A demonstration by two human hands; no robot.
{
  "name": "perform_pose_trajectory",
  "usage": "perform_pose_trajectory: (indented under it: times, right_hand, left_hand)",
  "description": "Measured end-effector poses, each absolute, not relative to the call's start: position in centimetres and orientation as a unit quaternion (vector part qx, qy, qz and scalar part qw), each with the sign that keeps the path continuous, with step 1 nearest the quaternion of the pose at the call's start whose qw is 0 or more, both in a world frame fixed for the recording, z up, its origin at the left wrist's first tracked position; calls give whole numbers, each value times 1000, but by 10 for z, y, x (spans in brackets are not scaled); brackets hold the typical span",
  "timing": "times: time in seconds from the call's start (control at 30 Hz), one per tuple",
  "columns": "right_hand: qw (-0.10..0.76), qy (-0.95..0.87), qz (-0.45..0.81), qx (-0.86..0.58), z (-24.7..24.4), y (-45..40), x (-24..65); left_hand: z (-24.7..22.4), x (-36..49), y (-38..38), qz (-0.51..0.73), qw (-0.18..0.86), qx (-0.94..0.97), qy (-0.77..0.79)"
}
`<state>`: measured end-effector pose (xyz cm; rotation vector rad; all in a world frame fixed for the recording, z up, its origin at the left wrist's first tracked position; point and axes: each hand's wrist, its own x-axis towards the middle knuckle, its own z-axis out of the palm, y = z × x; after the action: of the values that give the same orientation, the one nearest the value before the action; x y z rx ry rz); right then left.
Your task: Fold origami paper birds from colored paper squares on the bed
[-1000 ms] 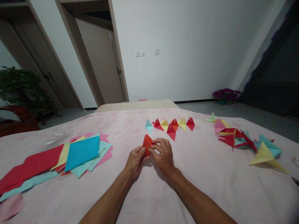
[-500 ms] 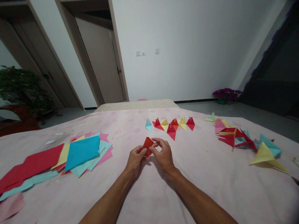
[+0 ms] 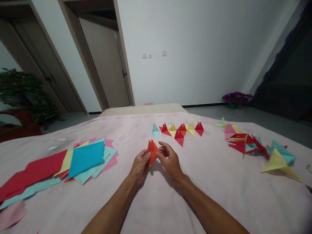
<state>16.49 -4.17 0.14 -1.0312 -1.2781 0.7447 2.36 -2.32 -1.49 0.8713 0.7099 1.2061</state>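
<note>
Orange folded paper (image 3: pixel 152 151): left hand (image 3: pixel 140 165) and right hand (image 3: pixel 171 163) pinch it, seemingly by opposite edges; pink cloth (image 3: pixel 207 165) spreads around.

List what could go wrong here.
The orange folded paper sits between the left hand and right hand; uneven pressure might crease or tear it.
The nearest red folded figure stands just beyond the right hand, so a forward sweep could knock it over.
The blue sheet lies loose on the untidy paper pile and may slide if brushed.
</note>
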Motion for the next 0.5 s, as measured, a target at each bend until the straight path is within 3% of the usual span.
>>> perform_pose_trajectory:
  times: [0.2, 0.5]
  right_hand:
    - [600, -666, 185, -402, 7, -48, 170]
    - [604, -670, 211, -377, 11, -49, 168]
  left_hand:
    - [-8, 22, -24, 522, 720, 350, 293]
    - [-6, 23, -26, 519, 738, 340, 265]
